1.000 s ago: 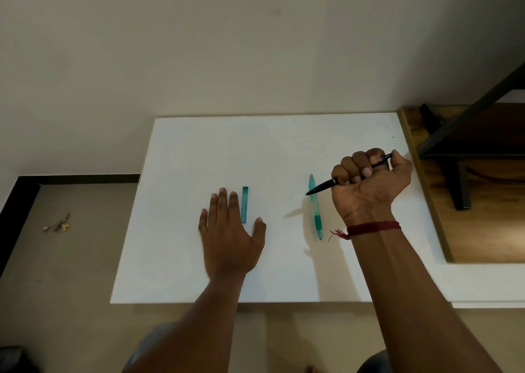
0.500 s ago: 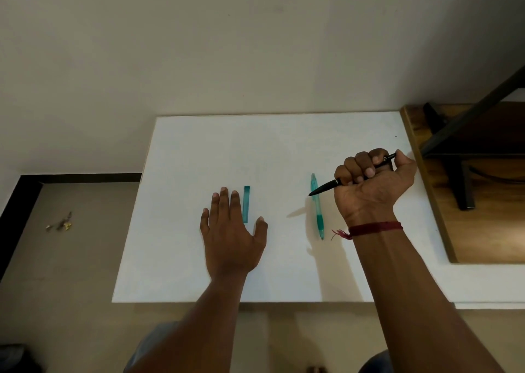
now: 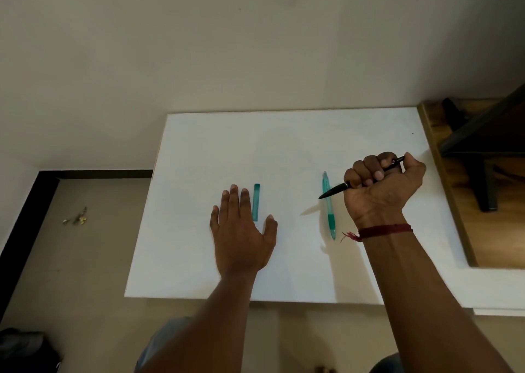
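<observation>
Slim black pen [image 3: 335,190], tilted, tip down-left

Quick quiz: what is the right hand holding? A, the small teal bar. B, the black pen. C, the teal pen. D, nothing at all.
B: the right hand grips the black pen in a fist, while the teal pen lies on the white table.

arms: 2, bare, no sleeves | right wrist: dark red thread band [image 3: 385,231], frayed knot end
</observation>
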